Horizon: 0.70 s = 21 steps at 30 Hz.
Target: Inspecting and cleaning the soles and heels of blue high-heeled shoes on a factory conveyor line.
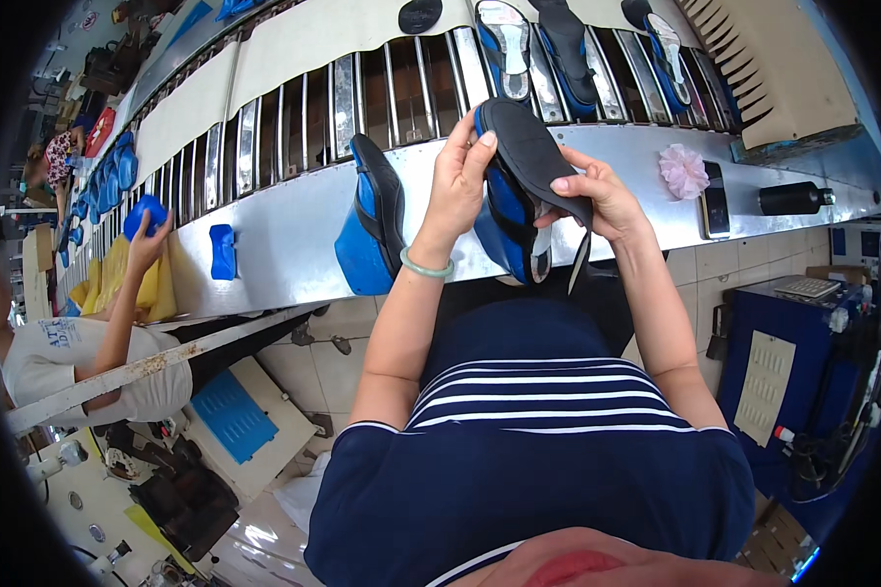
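Observation:
Both my hands are closed on a black shoe sole (529,147), held above the near edge of the metal bench. My left hand (456,186) pinches its far, rounded end, thumb along the edge. At the narrower end, my right hand (605,201) grips it, thumb on top and fingers partly hidden beneath. A blue and black wedge sandal (504,220) lies under the sole, partly covered by it; whether the two are joined I cannot tell. To the left, a second wedge sandal (377,201) with black straps rests on the bench.
Beyond the bench runs a roller conveyor (333,112) bearing several sandals and soles. A pink scrunchie (683,171), a phone (716,201) and a black bottle (793,199) lie at right. A blue piece (222,251) lies at left, near a co-worker's hand (150,240) holding a blue part.

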Each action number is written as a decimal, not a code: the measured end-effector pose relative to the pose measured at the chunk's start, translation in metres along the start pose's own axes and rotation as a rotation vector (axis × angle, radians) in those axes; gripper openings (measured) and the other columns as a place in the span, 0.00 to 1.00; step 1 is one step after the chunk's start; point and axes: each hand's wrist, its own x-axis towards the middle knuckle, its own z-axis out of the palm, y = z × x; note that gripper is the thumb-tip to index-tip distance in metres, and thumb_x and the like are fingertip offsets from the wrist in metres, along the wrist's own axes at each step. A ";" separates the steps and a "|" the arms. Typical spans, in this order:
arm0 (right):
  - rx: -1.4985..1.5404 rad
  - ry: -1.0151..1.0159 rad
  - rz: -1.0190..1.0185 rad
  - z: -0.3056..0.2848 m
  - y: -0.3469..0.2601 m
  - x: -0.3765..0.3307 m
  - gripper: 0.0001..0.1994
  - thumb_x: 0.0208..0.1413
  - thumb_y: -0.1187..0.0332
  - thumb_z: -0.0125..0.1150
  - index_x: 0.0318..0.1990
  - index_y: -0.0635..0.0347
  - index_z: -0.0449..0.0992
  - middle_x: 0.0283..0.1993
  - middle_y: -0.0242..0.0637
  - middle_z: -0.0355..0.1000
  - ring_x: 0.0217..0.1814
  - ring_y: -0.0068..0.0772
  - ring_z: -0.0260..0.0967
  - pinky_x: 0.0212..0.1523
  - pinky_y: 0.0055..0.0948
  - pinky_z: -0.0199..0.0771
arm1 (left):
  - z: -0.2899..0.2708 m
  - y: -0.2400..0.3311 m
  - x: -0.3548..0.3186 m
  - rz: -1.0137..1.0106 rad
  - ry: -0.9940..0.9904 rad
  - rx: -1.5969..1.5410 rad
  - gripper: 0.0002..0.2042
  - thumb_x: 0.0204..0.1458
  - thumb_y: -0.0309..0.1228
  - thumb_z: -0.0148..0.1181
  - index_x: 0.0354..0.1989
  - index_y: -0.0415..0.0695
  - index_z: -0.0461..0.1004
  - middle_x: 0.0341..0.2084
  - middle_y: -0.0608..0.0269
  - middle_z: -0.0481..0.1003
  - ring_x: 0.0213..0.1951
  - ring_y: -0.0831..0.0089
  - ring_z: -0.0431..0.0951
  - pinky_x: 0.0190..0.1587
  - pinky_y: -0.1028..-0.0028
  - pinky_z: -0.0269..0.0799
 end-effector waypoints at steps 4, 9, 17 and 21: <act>-0.057 -0.001 0.016 0.000 0.003 0.012 0.32 0.47 0.75 0.63 0.62 0.72 0.61 0.43 0.47 0.74 0.38 0.39 0.77 0.33 0.46 0.86 | -0.010 -0.003 0.007 0.012 0.018 -0.017 0.21 0.65 0.31 0.49 0.62 0.32 0.60 0.48 0.59 0.74 0.49 0.77 0.72 0.54 0.79 0.66; -0.023 0.007 0.041 -0.001 0.007 0.021 0.31 0.46 0.74 0.67 0.59 0.73 0.64 0.46 0.47 0.73 0.43 0.38 0.76 0.33 0.44 0.86 | -0.016 -0.011 0.012 0.043 0.036 -0.084 0.20 0.64 0.31 0.49 0.60 0.32 0.62 0.48 0.58 0.74 0.48 0.76 0.74 0.54 0.78 0.67; -0.015 0.010 0.061 -0.004 0.011 0.032 0.27 0.48 0.74 0.66 0.57 0.72 0.67 0.45 0.45 0.73 0.43 0.37 0.75 0.34 0.46 0.86 | -0.014 -0.006 0.015 0.032 0.131 -0.049 0.15 0.62 0.31 0.51 0.54 0.35 0.69 0.36 0.70 0.77 0.27 0.93 0.70 0.19 0.91 0.57; -0.023 0.030 0.061 -0.003 0.013 0.037 0.23 0.49 0.74 0.65 0.53 0.71 0.68 0.42 0.44 0.74 0.40 0.37 0.76 0.33 0.47 0.86 | -0.021 -0.014 0.021 0.030 0.127 -0.107 0.15 0.63 0.30 0.51 0.53 0.34 0.69 0.40 0.64 0.77 0.37 0.85 0.76 0.33 0.87 0.71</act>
